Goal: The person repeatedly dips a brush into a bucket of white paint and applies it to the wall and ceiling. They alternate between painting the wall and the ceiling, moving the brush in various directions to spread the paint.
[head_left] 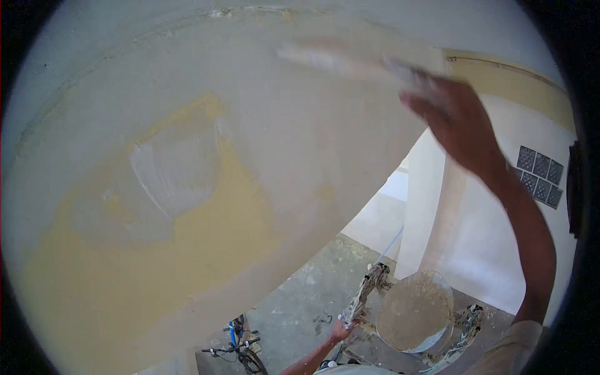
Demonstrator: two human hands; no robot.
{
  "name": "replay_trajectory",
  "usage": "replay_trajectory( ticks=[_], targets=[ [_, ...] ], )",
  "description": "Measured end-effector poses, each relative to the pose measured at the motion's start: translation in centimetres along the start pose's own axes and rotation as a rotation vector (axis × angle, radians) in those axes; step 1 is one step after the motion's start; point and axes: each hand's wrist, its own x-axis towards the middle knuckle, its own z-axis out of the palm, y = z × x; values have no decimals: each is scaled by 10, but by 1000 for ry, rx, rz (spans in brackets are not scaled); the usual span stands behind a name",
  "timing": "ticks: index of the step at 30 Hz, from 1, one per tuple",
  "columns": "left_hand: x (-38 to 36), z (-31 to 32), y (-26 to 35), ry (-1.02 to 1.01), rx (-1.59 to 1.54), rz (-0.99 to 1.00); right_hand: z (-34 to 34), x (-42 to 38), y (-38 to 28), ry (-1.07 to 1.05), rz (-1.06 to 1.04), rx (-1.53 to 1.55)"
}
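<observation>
My right hand (459, 122) is raised at the upper right, its fingers wrapped round the handle of a putty knife (337, 60). Motion blurs the pale-smeared blade, which points left across the grey-white coated part of the wall (294, 125). Bare yellow wall (231, 212) shows lower left, with a smear of wet putty (175, 175) on it. Low in the view, my left hand (344, 328) is closed on a putty-crusted ladder rail (369, 290). Right beside that rail sits a round bucket (415, 312), its top face coated in dried brownish material.
A second crusted rail (465, 334) stands right of the bucket. Far below, a bicycle (237, 347) is on the spattered grey floor (294, 294). A white wall (478, 231) with patterned vent blocks (540, 175) is at the right. The ceiling (375, 12) curves along the top.
</observation>
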Motion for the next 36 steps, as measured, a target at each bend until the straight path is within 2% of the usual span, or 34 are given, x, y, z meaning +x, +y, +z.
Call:
replay_trajectory(
  ticks=[2, 3, 5, 9, 10, 11, 12, 14, 15, 16, 17, 18, 20, 21, 22, 24, 26, 28, 29, 30, 32, 34, 35, 36],
  targets=[
    [-3, 3, -13, 41, -48, -72, 11, 33, 27, 116, -267, -296],
    [-2, -1, 0, 2, -96, -32, 9, 43, 29, 118, -262, -296],
    [1, -3, -4, 6, -46, 5, 1, 56, 26, -71, 11, -236],
    [-2, -5, 3, 32, 116, 134, 0, -4, -12, -172, 0, -70],
    [-1, -3, 2, 27, 111, 133, -14, -13, -25, -333, 115, 35],
    [-2, -2, 1, -6, 53, 51, -23, -17, -31, -491, 232, 143],
    [-1, -3, -2, -38, -3, -28, -27, -18, -30, -492, 236, 141],
    [-1, 1, -7, -10, -30, -43, -33, -20, -26, -357, 239, 111],
    [-2, 3, -10, 22, -54, -61, -30, -17, -21, -206, 199, -6],
    [-1, 4, -18, 13, -51, -71, -28, -10, 0, -143, -328, -444],
    [2, 3, -29, -15, 10, -1, -29, 11, -4, -67, -335, -556],
    [-1, 2, -36, -43, 71, 65, -25, 33, 0, -188, 70, -94],
    [-1, -3, -1, -6, -20, -2, -19, 62, 1, -109, -262, -552],
    [0, -3, 1, 8, 39, 32, -13, 56, -4, -130, -250, -540],
    [0, -2, -1, 24, 93, 66, -5, 47, -11, -204, -70, -345],
    [-2, -1, -4, 1, 29, 13, 11, 23, -30, -341, 283, 38],
    [-1, -1, -5, -15, -34, -17, 19, -32, -62, -158, 195, 40],
    [0, 1, -5, 36, -99, 9, 13, -82, -86, -489, 271, 185],
    [0, 0, -2, 14, -173, -21, 4, -101, -98, -713, 390, 293],
    [0, -3, 9, 10, -180, -22, 5, -126, -107, -800, 385, 289],
    [3, -7, 32, 3, -18, -107, -2, -151, -108, -857, 393, 326],
    [1, -6, 17, -35, -74, -135, -9, -153, -104, -803, 313, 366],
    [4, -3, 10, -10, -151, -38, -16, -147, -99, -819, 480, 434],
    [5, 0, 3, 18, -231, 56, -17, -138, -93, -821, 479, 429]
  ],
)
